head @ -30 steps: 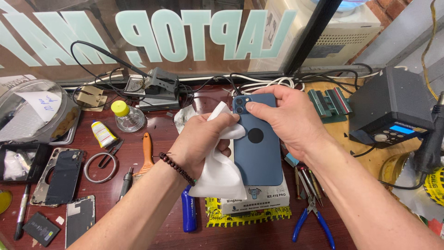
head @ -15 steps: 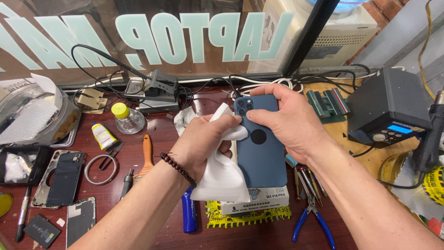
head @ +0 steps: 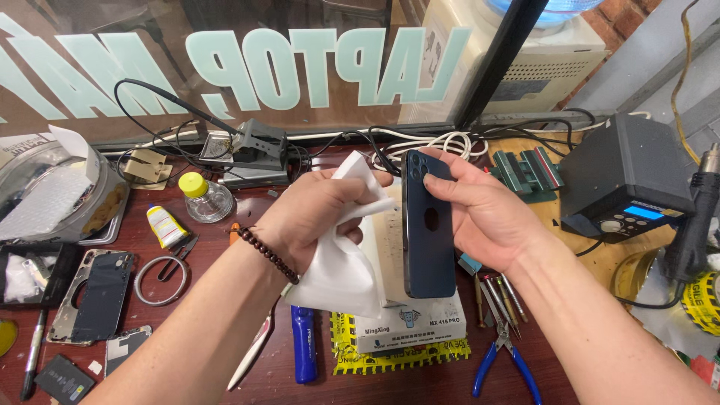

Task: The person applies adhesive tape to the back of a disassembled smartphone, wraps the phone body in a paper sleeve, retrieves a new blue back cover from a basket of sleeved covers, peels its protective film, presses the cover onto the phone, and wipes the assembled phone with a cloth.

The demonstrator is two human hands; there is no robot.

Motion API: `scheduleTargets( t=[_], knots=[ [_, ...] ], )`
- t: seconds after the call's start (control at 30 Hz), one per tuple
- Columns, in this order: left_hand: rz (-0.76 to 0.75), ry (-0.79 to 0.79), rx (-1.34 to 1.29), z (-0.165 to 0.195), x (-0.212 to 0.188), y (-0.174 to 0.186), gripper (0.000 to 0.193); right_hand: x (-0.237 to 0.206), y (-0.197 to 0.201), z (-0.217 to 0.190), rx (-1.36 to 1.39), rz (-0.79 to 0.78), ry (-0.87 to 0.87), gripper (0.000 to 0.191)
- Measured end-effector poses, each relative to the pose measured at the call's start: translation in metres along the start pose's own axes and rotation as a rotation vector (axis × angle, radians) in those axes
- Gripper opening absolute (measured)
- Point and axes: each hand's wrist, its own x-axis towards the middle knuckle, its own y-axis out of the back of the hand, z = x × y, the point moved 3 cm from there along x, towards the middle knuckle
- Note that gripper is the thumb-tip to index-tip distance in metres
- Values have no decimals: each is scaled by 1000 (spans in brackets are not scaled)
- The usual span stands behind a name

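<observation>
Cluttered workbench (head: 225,375), dark phone (head: 427,225) in right hand (head: 480,217), left hand (head: 315,217) beside

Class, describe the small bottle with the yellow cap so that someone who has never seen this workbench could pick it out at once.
Start at the dark red workbench under the lettered window, and look at its left half, beyond the left hand holding a white cloth. There, in front of a grey tool stand, stands the small bottle. It is round and clear with a bright yellow cap, unlike the flat white-and-yellow tube lying beside it.
</observation>
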Motion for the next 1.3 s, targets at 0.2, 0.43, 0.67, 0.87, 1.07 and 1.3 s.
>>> scheduleTargets(
  t=[0.2,0.43,0.67,0.87,1.07,1.3],
  knots=[
    [255,-172,379,-16,26,25,32,-1,5,2,-39,55,-28,45],
    [613,10,255,-80,46,153,38,8,22,5,-241,252,-66,46],
    [711,-102,278,-120,77,229,46,18,19,18,-235,282,-126,45],
    [831,-430,996,-67,71,198,82,22,15,16,-226,270,-108,45],
    [128,-6,-182,-61,52,59,40,25,7,19,-229,268,7,47],
    [-212,-20,-377,-46,25,-11,19,14,-11,6,-819,417,233,52]
  ],
)
